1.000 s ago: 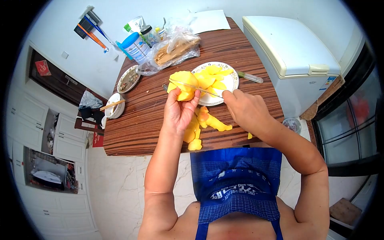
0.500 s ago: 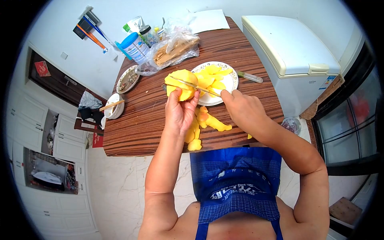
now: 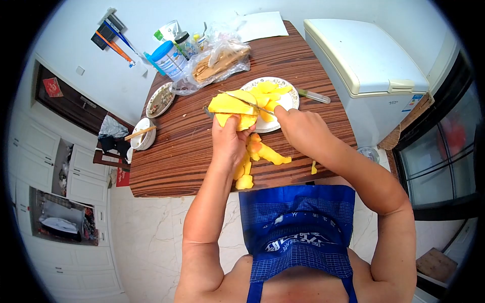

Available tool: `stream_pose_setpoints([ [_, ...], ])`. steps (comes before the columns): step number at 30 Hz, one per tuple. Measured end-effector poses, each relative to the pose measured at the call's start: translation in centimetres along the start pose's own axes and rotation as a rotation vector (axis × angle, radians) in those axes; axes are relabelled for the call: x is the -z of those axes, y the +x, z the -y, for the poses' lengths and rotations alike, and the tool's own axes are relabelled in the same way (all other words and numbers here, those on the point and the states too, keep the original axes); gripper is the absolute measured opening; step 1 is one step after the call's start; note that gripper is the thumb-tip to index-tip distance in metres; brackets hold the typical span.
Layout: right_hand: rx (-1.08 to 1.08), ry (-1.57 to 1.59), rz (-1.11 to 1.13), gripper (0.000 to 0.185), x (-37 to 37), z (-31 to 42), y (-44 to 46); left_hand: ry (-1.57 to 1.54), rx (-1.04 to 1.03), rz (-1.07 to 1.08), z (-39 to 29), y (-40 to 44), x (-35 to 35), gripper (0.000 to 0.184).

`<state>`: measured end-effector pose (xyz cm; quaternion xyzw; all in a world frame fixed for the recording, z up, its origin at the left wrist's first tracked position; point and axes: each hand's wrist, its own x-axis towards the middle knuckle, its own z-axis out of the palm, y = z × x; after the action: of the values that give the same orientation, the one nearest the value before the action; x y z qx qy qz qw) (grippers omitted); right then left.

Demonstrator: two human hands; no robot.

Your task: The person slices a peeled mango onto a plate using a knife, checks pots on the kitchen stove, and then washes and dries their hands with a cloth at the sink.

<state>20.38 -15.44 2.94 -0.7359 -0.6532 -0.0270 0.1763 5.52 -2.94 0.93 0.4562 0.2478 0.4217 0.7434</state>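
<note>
In the head view my left hand (image 3: 231, 144) is closed around a large peeled mango (image 3: 227, 104) from below, raised above the table. My right hand (image 3: 305, 132) grips a knife (image 3: 263, 110) whose thin blade lies across the mango's upper part, where a cut slab shows. Behind and to the right, a white patterned plate (image 3: 291, 104) holds several yellow mango slices (image 3: 270, 91). Mango peels (image 3: 268, 153) lie on the table below my left hand, and a small yellow scrap (image 3: 313, 167) sits near the front edge.
On the striped wooden table (image 3: 187, 146) stand a bowl with chopsticks (image 3: 144, 135), a dish of food scraps (image 3: 160, 100), a blue-lidded tub (image 3: 169, 58) and a bagged brown item (image 3: 220, 63). A peeler-like tool (image 3: 314, 96) lies right of the plate. A white chest freezer (image 3: 366, 60) stands right.
The mango has turned in my left hand, whose fingers now wrap around it more from below. The knife stays against it, its blade now steeper, and my right hand has shifted slightly.
</note>
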Motion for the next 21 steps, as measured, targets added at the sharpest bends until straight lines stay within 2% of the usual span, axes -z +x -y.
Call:
stream_pose_setpoints([
  [4, 0.021, 0.028, -0.057, 0.011, -0.7, -0.7, 0.4, 0.027, 0.01, 0.061, 0.0, 0.3, 0.4, 0.032],
  [8, 0.02, 0.072, -0.002, 0.014, -0.5, -1.0, 1.5, 0.088, 0.012, 0.023, 0.3, 0.1, -0.4, 0.032],
  [14, 0.035, 0.091, 0.025, 0.017, -1.1, -1.0, 2.9, 0.099, 0.02, 0.096, 1.5, 0.4, 0.0, 0.031],
  [16, 0.032, 0.082, 0.031, 0.018, -1.1, -0.9, 3.2, 0.078, -0.056, 0.084, 1.6, 0.7, -0.1, 0.031],
  [21, -0.051, 0.088, 0.124, 0.015, -0.3, -0.5, 2.6, 0.053, -0.078, -0.004, 0.5, 1.0, -0.4, 0.03],
])
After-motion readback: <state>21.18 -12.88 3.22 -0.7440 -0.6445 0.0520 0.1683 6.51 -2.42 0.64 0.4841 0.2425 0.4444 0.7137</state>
